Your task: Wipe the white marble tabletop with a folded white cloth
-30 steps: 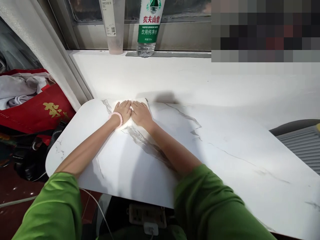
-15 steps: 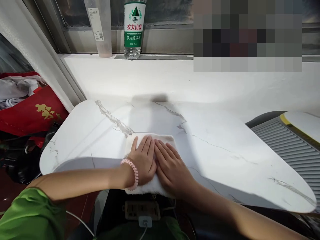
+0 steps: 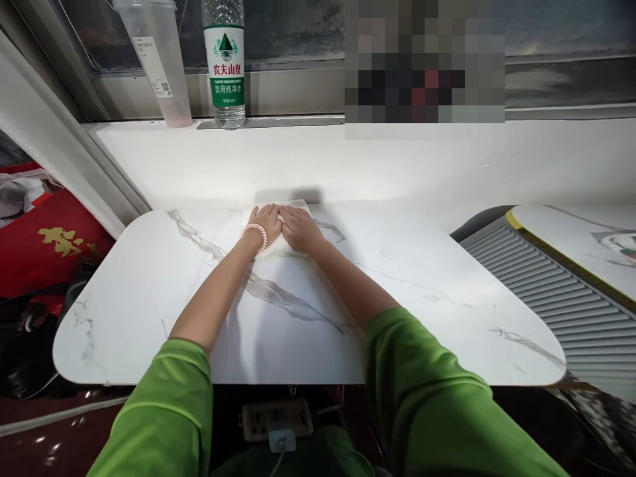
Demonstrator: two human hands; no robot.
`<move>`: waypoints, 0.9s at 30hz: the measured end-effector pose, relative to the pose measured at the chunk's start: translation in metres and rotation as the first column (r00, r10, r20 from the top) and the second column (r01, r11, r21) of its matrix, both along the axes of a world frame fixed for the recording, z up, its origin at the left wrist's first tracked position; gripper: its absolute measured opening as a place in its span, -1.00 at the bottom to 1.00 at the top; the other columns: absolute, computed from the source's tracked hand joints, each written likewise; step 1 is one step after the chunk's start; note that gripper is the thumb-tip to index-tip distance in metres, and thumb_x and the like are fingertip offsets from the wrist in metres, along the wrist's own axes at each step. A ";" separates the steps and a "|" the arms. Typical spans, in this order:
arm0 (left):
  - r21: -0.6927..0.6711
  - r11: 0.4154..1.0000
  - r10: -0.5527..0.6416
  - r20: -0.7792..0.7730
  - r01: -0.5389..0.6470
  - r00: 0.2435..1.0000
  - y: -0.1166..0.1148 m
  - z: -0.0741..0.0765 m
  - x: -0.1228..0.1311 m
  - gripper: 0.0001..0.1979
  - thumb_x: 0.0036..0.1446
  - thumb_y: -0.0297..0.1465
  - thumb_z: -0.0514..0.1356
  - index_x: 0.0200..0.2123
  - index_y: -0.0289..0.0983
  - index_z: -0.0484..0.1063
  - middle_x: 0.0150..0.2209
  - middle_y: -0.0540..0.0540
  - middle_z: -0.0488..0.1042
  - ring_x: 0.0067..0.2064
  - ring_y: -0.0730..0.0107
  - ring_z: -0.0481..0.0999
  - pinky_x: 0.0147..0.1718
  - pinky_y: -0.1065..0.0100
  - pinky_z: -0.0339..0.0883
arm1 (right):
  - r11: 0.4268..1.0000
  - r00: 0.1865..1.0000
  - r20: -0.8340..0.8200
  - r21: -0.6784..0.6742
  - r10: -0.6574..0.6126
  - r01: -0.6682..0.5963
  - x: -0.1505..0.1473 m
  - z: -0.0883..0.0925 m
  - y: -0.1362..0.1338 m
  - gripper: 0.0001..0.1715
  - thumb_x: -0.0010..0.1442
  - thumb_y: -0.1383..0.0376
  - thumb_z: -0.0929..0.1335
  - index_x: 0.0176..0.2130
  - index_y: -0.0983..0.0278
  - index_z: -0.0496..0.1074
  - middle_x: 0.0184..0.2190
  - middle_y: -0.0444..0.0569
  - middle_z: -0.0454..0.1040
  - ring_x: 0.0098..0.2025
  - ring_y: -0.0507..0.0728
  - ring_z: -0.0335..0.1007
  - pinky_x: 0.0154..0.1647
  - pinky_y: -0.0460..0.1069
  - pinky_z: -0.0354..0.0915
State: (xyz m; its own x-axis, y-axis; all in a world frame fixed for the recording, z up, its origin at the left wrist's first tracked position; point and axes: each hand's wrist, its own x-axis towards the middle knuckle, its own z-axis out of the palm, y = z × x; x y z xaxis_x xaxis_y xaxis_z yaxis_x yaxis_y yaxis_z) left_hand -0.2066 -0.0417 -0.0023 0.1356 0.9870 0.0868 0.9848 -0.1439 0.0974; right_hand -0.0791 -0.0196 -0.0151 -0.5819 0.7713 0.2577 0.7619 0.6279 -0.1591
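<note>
A white folded cloth (image 3: 279,250) lies at the far side of the white marbled table (image 3: 422,311), close to the wall. My left hand (image 3: 267,222), with a pink coiled band at the wrist, presses flat on the cloth with its fingers stretched out. Beside it, fingertips almost meeting, my right hand (image 3: 299,229) also lies flat on the cloth. Both arms reach straight forward over the table. Much of the cloth is hidden under the hands.
On the window ledge stand a clear plastic cup (image 3: 159,79) and a water bottle (image 3: 227,79). A red bag (image 3: 54,232) is at the left. A grey ribbed seat (image 3: 541,285) borders the table's right side. Below the front edge hangs a power strip (image 3: 256,424) with a white plug.
Both hands have slid the cloth forward from the table's near edge to its far side by the wall. The arms are now stretched out, and the view has shifted slightly.
</note>
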 end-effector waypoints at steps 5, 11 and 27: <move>0.004 0.999 -0.038 -0.019 0.038 0.999 -0.019 -0.003 0.007 -0.45 0.34 -0.42 -0.18 0.35 -0.46 0.04 0.39 -0.25 0.05 0.40 0.22 0.03 0.36 0.06 -0.18 | 1.000 1.000 0.020 0.008 0.009 -0.010 0.013 -0.002 -0.021 -0.37 0.30 0.37 0.07 0.28 0.57 0.17 0.31 0.22 0.20 0.35 0.24 0.08 0.35 0.16 -0.03; -0.036 0.985 -0.169 -0.039 0.167 0.985 -0.099 -0.003 0.042 -0.43 0.33 -0.40 -0.16 0.36 -0.48 0.03 0.39 -0.28 0.04 0.41 0.17 0.00 0.36 0.03 -0.21 | 0.996 1.000 0.018 0.089 0.018 -0.020 0.063 -0.007 -0.111 -0.36 0.33 0.30 0.06 0.26 0.57 0.23 0.28 0.25 0.25 0.34 0.29 0.12 0.34 0.22 0.05; -0.091 0.955 -0.288 -0.042 0.284 0.957 -0.055 -0.002 0.063 -0.42 0.31 -0.40 -0.14 0.35 -0.51 0.03 0.39 -0.30 0.02 0.41 0.16 -0.03 0.36 0.00 -0.22 | 0.996 0.998 0.012 0.065 -0.061 0.060 0.081 -0.006 -0.079 -0.36 0.27 0.33 0.10 0.22 0.58 0.27 0.25 0.27 0.29 0.30 0.31 0.16 0.34 0.21 0.05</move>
State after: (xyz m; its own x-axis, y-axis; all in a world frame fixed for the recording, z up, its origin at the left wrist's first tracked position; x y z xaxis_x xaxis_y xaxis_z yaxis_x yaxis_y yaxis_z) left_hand -0.1435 -0.0967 -0.0038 0.4155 0.9095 -0.0096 0.9077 -0.4139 0.0691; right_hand 0.0022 -0.0984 -0.0213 -0.5385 0.7874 0.3000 0.8008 0.5890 -0.1086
